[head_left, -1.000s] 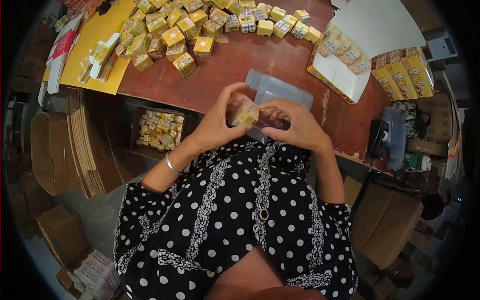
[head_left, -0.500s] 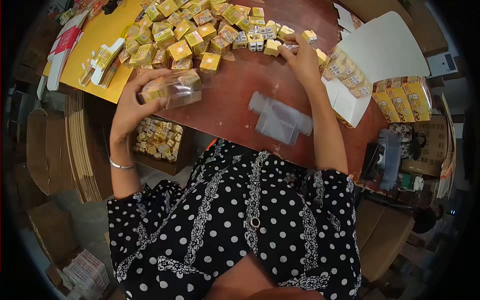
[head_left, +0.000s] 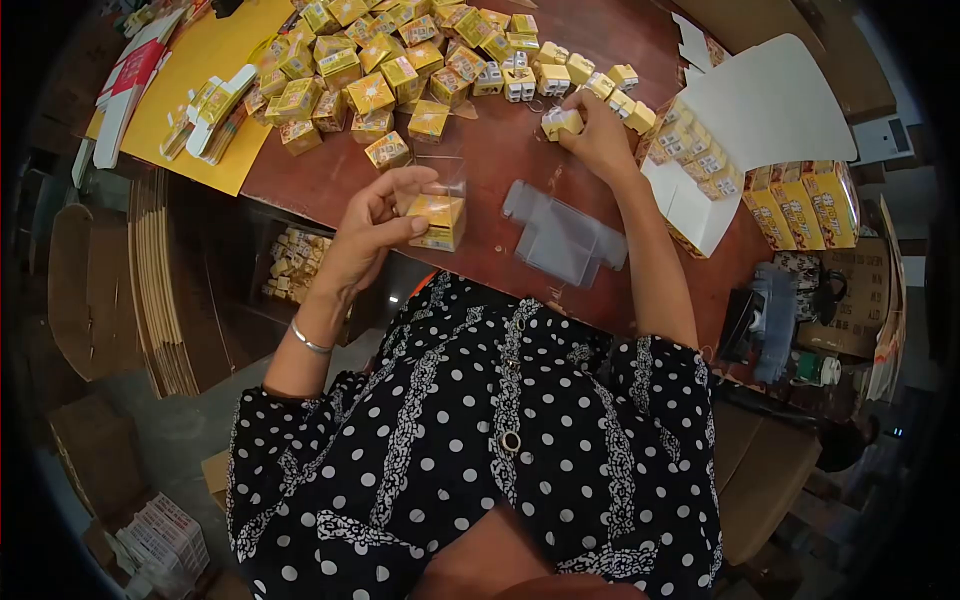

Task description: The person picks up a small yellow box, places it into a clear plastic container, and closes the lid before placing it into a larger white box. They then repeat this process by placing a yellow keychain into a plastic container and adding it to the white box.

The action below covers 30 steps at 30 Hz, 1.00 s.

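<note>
My left hand [head_left: 375, 225] is closed around a transparent plastic box [head_left: 452, 180], which stands upright near the table's front edge. At its bottom sits a small yellow printed carton [head_left: 438, 213]. Further right, my right hand [head_left: 605, 140] pinches a small yellow-and-white block [head_left: 562, 123] just above the table. A row of similar blocks [head_left: 600, 85] runs beside and beyond those fingers. One yellow carton [head_left: 388, 150] lies close behind my left hand, in front of a big heap of such cartons [head_left: 375, 70].
Flat transparent plastic pieces [head_left: 565, 240] lie between my arms. To the right are an open white display box [head_left: 705, 215] with packed blocks and several upright yellow boxes [head_left: 805, 205]. Folded cartons [head_left: 215, 115] rest on a yellow sheet [head_left: 225, 170]. Below the table edge, a carton holds blocks [head_left: 290, 262].
My left hand has moved right with the transparent box and turned it from lying tilted to upright. My right hand has drawn slightly back toward me, a block now in its fingers.
</note>
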Tool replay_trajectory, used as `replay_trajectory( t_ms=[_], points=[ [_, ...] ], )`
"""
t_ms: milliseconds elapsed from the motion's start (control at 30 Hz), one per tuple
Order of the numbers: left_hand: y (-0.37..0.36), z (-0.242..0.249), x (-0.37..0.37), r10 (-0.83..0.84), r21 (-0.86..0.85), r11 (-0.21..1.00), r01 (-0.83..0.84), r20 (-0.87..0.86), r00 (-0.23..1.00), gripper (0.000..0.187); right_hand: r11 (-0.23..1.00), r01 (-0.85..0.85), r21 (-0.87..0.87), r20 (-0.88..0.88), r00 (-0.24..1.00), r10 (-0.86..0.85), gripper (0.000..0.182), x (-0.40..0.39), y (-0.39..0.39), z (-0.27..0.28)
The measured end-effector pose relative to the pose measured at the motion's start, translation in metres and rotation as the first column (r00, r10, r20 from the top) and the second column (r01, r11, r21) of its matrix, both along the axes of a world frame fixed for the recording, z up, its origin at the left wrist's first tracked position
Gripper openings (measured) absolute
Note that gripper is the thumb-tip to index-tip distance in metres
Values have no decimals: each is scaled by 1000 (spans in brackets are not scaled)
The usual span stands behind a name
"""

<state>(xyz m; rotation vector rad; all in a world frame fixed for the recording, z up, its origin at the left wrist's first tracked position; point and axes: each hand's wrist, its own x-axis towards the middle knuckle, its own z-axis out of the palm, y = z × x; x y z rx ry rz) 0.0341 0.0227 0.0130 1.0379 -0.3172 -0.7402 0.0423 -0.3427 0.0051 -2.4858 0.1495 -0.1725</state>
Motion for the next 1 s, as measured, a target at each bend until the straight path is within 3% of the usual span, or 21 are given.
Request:
replay_trajectory(
  t_ms=[33,100,133,200,233,333,367,400,433,500,533,600,633,700,833,1000],
  points=[
    [-4,-1,-3,-3,-1,1000,3,0,1000,52,1000,3,-1,0,1000,-3,42,-10,1,1],
    [-14,-3,-11,-42,64,997,38,58,997,50,993,-97,68,328,942,70,41,-33,4,4],
    [-19,-6,-14,-49,62,997,45,60,997,50,994,-90,66,330,942,64,41,-48,11,17],
    [-29,-11,-21,-57,55,997,52,100,993,50,975,-88,-203,416,894,167,43,-78,23,52],
    [-34,-8,-26,-64,53,997,59,105,992,50,975,-80,-206,419,893,162,43,-88,25,65],
    [-48,2,-39,-58,90,995,49,103,993,51,986,-67,-150,497,857,134,38,-113,31,88],
    [-51,2,-43,-50,98,995,32,180,982,52,979,-139,152,522,852,40,37,-117,35,91],
    [-55,2,-46,-40,104,994,14,256,966,52,875,-209,437,520,852,-56,36,-123,39,94],
    [-58,4,-50,-43,104,994,17,261,964,52,876,-208,436,524,849,-59,36,-130,44,100],
    [-63,6,-58,-34,203,978,-49,385,922,56,601,-196,775,370,912,-179,34,-142,56,108],
    [-67,4,-62,-37,206,977,-47,387,921,56,599,-197,776,372,910,-182,34,-145,59,107],
    [-73,-2,-70,8,208,965,-161,589,808,56,574,-214,791,390,899,-201,34,-150,66,103],
    [-75,-1,-74,4,214,964,-159,587,809,56,569,-212,794,387,899,-205,34,-152,69,101],
    [-78,4,-82,15,227,945,-235,689,725,55,500,-148,853,299,924,-237,30,-157,74,96],
    [-83,4,-91,7,253,933,-255,697,717,55,516,-111,849,280,924,-261,27,-161,89,90],
    [-84,4,-91,52,248,933,-262,626,778,56,632,-72,771,284,928,-240,27,-163,96,89]
  ],
)
